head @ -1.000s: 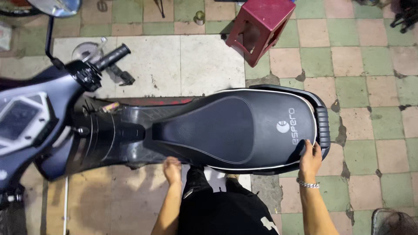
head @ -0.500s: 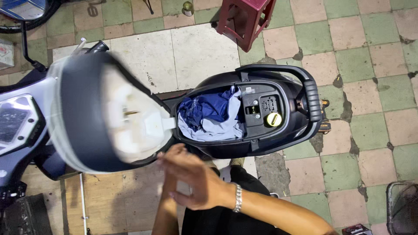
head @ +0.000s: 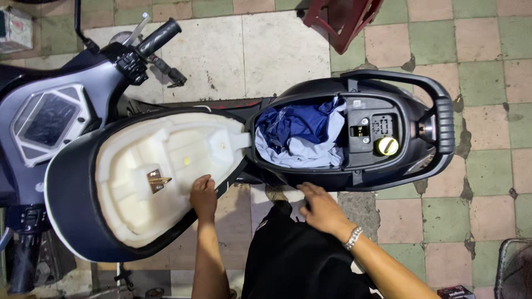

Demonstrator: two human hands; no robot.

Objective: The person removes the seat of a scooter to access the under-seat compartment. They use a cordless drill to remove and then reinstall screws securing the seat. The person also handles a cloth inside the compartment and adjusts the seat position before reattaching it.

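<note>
Head cam looking straight down on a dark scooter parked on a checkered tile floor [head: 487, 83]. Seat [head: 144, 182] is flipped up toward the handlebars, cream underside facing the camera, metal latch hook [head: 158, 180] showing. Left hand [head: 204, 196] rests on the seat's near edge, fingers lying loose on the rim, not really gripping. Right hand [head: 321, 209], silver bracelet on the wrist, sits open and relaxed just beside the near rim of the storage compartment [head: 332, 180], holding nothing. Inside the compartment there's bunched-up blue and white cloth [head: 302, 135], and next to it a yellow fuel cap [head: 387, 145]. Red plastic stool [head: 343, 16] stands beyond the scooter.
</note>
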